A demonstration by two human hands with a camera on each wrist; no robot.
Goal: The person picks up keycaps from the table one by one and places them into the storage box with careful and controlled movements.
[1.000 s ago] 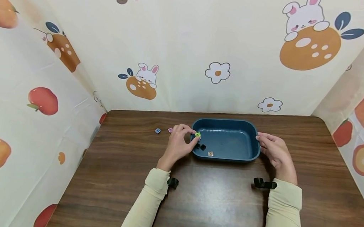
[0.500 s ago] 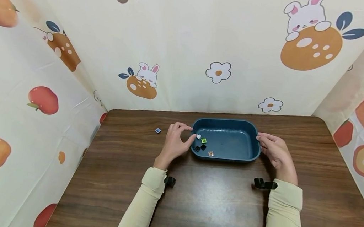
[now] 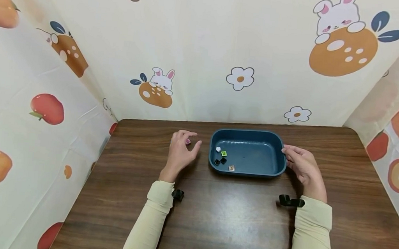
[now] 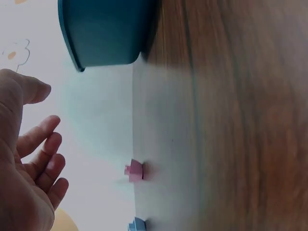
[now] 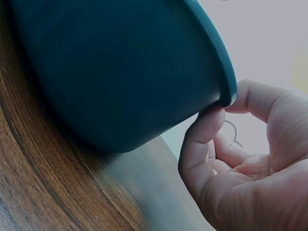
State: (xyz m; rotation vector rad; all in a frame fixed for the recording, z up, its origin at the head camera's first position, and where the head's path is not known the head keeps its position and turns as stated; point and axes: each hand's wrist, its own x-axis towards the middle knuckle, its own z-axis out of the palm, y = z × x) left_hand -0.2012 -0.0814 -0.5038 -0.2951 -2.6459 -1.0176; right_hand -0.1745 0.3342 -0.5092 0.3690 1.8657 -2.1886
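My left hand point(image 3: 179, 151) hovers over the table left of the dark blue tub point(image 3: 246, 173), thumb and fingers spread with nothing between them. Close by its fingers lies a pink keycap point(image 3: 188, 142), its small stem showing in the left wrist view. A blue keycap point(image 4: 138, 224) lies further along the table there, mostly hidden by the hand in the head view. On the tub's right end, my right hand point(image 3: 301, 166) pinches the rim between thumb and finger. Inside the tub's left part lie a white keycap point(image 3: 218, 149), a green keycap point(image 3: 223, 153), black keycaps point(image 3: 217, 162) and a clear-edged keycap point(image 3: 231, 168).
The brown wooden table point(image 3: 234, 217) ends at a back wall hung with a cream printed cloth point(image 3: 205, 54). More printed cloth point(image 3: 16, 125) closes off the left side, and the right side too. Black camera straps sit on both wrists.
The left hand let the green keycap drop into the tub, then drew back left over the pink keycap. The right hand has kept its grip on the rim.
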